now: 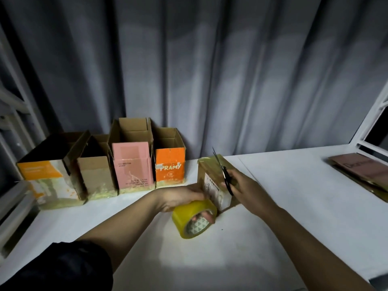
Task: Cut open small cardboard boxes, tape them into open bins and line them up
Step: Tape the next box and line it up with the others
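A small brown cardboard box (212, 175) with a white label stands on the white table (294, 185), right of the row of bins. My left hand (184, 198) grips a roll of yellowish tape (192, 219), fingers through its core, right against the box's near left corner. My right hand (243, 185) holds black scissors (224, 175) by the handles, blades pointing up and away over the box's top. Several open bins stand in a line along the curtain: an orange-and-white one (48, 177), a plain brown one (94, 171), a pink one (132, 164) and an orange one (170, 166).
A flattened brown cardboard piece (361, 173) lies at the table's far right. A grey curtain (210, 70) hangs behind the table. White frame bars (369, 127) rise at the right, and a shelf frame (12, 114) at the left.
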